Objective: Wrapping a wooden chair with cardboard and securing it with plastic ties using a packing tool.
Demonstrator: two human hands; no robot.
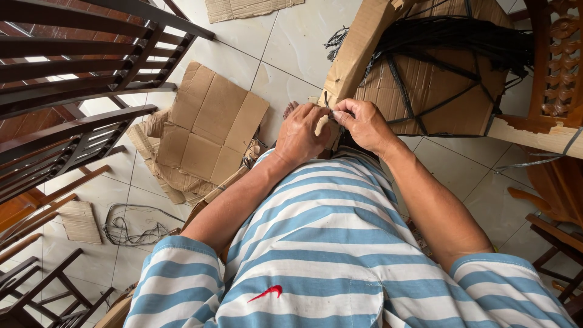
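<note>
My left hand (pixel 302 133) is closed around a small pale cutting tool (pixel 320 125), with only its light handle showing between the fingers. My right hand (pixel 363 123) pinches a thin black strap (pixel 328 104) right beside the left hand. Both hands meet at the lower corner of a cardboard-wrapped piece (pixel 443 91) that is bound with black plastic straps. A bunch of loose black straps (pixel 455 36) lies across its top. My striped blue and white shirt fills the lower part of the view.
Flattened cardboard (pixel 209 127) lies on the pale tiled floor (pixel 285 36). Dark wooden chairs (pixel 73 79) stack at left. A coil of dark wire (pixel 130 228) lies at lower left. Carved brown wooden furniture (pixel 555 67) stands at right.
</note>
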